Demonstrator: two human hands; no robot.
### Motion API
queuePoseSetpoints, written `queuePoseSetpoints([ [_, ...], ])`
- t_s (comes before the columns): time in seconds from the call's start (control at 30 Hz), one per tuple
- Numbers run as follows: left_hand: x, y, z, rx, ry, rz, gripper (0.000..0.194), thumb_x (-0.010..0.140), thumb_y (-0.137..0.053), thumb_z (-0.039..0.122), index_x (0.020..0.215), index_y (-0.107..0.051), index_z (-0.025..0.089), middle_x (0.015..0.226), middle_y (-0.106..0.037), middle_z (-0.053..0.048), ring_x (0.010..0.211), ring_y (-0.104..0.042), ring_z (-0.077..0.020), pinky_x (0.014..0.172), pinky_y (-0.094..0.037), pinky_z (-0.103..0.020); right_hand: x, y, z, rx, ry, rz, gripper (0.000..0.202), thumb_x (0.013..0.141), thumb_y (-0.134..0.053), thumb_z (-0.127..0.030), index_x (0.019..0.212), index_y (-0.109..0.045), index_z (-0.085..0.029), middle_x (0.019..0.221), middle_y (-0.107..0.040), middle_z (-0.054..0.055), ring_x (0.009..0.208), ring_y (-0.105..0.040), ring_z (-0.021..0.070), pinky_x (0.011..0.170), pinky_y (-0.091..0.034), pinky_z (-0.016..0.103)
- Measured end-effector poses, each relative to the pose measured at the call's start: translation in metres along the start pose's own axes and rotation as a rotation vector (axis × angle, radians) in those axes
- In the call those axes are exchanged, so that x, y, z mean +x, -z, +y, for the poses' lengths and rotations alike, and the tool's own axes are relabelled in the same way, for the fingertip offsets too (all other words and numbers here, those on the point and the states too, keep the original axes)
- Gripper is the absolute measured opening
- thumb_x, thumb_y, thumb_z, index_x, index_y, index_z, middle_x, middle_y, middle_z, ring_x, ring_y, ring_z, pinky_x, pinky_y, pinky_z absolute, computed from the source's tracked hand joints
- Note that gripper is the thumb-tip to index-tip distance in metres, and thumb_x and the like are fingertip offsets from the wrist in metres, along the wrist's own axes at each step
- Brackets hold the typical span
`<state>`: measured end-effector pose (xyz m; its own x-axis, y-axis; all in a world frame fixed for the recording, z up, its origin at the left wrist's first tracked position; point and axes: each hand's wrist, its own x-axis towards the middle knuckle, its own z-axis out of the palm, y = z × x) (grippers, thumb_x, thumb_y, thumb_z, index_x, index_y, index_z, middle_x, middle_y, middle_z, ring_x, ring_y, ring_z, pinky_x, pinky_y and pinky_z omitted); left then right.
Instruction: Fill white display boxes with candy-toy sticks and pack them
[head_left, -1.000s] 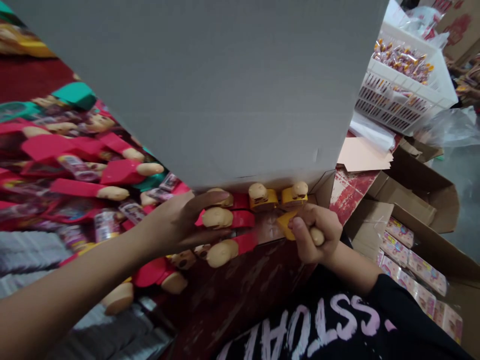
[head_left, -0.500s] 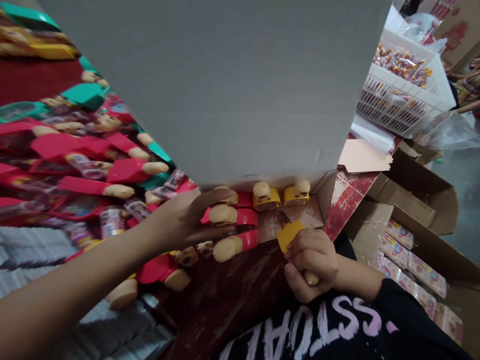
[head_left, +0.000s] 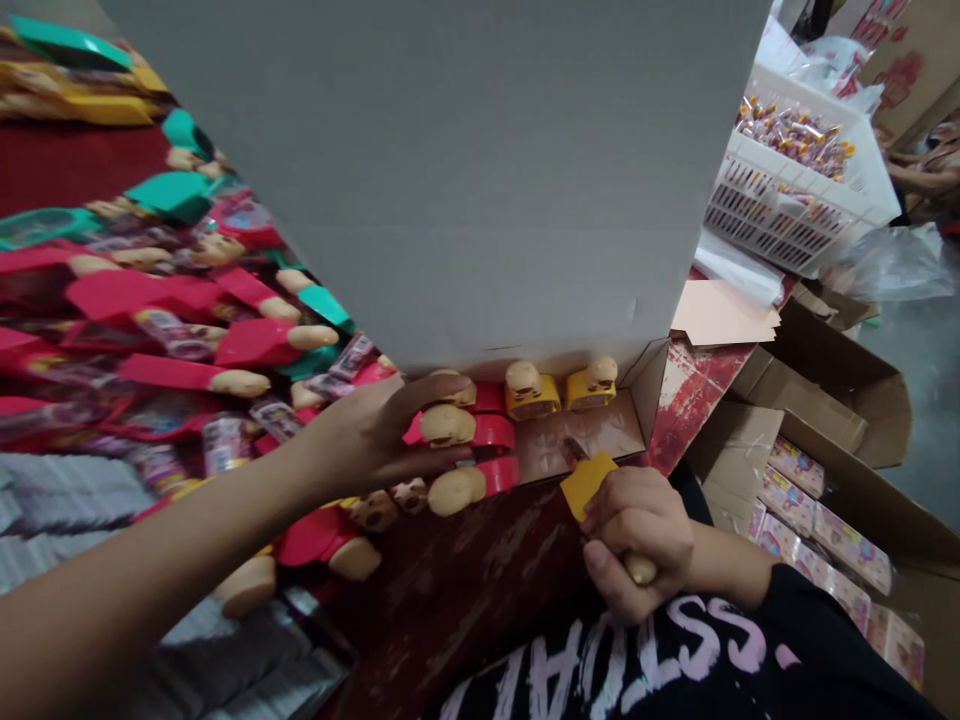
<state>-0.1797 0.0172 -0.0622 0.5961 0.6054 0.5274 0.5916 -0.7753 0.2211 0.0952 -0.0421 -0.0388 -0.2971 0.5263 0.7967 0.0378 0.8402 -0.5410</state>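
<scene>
Two bare hands work at the mouth of a grey cardboard box (head_left: pixel 465 180) that lies on its side on a worn red table (head_left: pixel 480 580), seen from the head camera. The left hand (head_left: pixel 375 435) reaches in from the left with its fingers spread fairly wide, laid flat over the red toy dispensers (head_left: pixel 480 432) stacked at the box's opening; the fingertips touch the tan heads of the top two, and a third red one pokes out just below. The right hand (head_left: pixel 637 540) sits just in front of the box, closed in a fist around a yellow toy dispenser (head_left: pixel 587 482); its yellow end sticks up out of the fist toward the box floor, and its tan head shows under the curled fingers. Inside the box, against the back, two more yellow dispensers (head_left: pixel 562 390) stand side by side with their tan heads up.

Left of the box, a big heap of loose red and teal dispensers (head_left: pixel 187 300) covers the table. To the right stand a white plastic crate (head_left: pixel 795 190) full of small wrapped sweets, a sheet of pale card (head_left: pixel 720 312), and an open brown carton (head_left: pixel 847 410) holding pink printed packs (head_left: pixel 825 545). A black sleeve and printed shirt fill the bottom edge.
</scene>
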Motion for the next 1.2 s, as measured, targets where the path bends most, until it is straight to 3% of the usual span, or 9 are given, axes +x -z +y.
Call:
queuePoseSetpoints([
  [0.23, 0.0, 0.002, 0.001, 0.015, -0.012, 0.005, 0.035, 0.099, -0.04, 0.043, 0.124, -0.04, 0.019, 0.099, -0.065, -0.006, 0.071, -0.063, -0.014, 0.06, -0.047, -0.023, 0.009, 0.006, -0.008, 0.03, -0.03, 0.007, 0.016, 0.082, -0.045, -0.017, 0.068, -0.041, -0.022, 0.05, -0.05, -0.003, 0.042, -0.051, 0.0112, 0.041, -0.045, 0.023],
  [0.4, 0.003, 0.004, 0.001, -0.008, -0.016, 0.004, 0.034, 0.098, -0.04, 0.045, 0.12, -0.043, 0.019, 0.097, -0.065, -0.004, 0.069, -0.063, -0.0119, 0.059, -0.047, -0.021, 0.013, 0.004, -0.003, 0.038, 0.184, 0.098, 0.022, 0.087, -0.042, -0.019, 0.066, -0.04, -0.023, 0.049, -0.049, -0.004, 0.044, -0.054, 0.0093, 0.044, -0.051, 0.021],
  [0.53, 0.008, 0.005, 0.004, 0.007, -0.03, 0.005, 0.034, 0.098, -0.041, 0.044, 0.119, -0.044, 0.017, 0.095, -0.064, -0.004, 0.067, -0.062, -0.0113, 0.057, -0.046, -0.021, 0.015, -0.008, 0.013, 0.035, 0.257, 0.058, 0.022, 0.087, -0.044, -0.019, 0.066, -0.039, -0.023, 0.05, -0.05, -0.004, 0.045, -0.056, 0.0093, 0.046, -0.051, 0.02],
  [0.7, 0.018, 0.009, 0.012, 0.06, -0.072, 0.021, 0.031, 0.1, -0.035, 0.044, 0.112, -0.045, 0.017, 0.088, -0.063, -0.002, 0.063, -0.061, -0.0109, 0.055, -0.047, -0.02, 0.016, -0.02, 0.032, 0.018, 0.15, 0.144, 0.021, 0.083, -0.045, -0.015, 0.066, -0.038, -0.022, 0.049, -0.048, -0.005, 0.041, -0.05, 0.0088, 0.041, -0.043, 0.02],
  [0.87, 0.022, 0.012, 0.014, 0.086, -0.092, 0.027, 0.031, 0.101, -0.033, 0.042, 0.111, -0.045, 0.016, 0.087, -0.062, -0.003, 0.064, -0.061, -0.0112, 0.055, -0.047, -0.02, 0.014, -0.017, 0.032, 0.021, 0.023, 0.162, 0.02, 0.08, -0.046, -0.014, 0.065, -0.036, -0.022, 0.049, -0.045, -0.005, 0.04, -0.046, 0.0089, 0.041, -0.04, 0.02],
  [1.2, 0.018, 0.01, 0.01, 0.07, -0.068, 0.017, 0.032, 0.1, -0.033, 0.044, 0.114, -0.044, 0.017, 0.088, -0.064, -0.004, 0.056, -0.061, -0.0113, 0.049, -0.046, -0.021, 0.013, -0.016, 0.027, 0.001, 0.006, 0.11, 0.019, 0.076, -0.049, -0.011, 0.066, -0.036, -0.022, 0.05, -0.043, -0.005, 0.042, -0.045, 0.0098, 0.042, -0.037, 0.022],
])
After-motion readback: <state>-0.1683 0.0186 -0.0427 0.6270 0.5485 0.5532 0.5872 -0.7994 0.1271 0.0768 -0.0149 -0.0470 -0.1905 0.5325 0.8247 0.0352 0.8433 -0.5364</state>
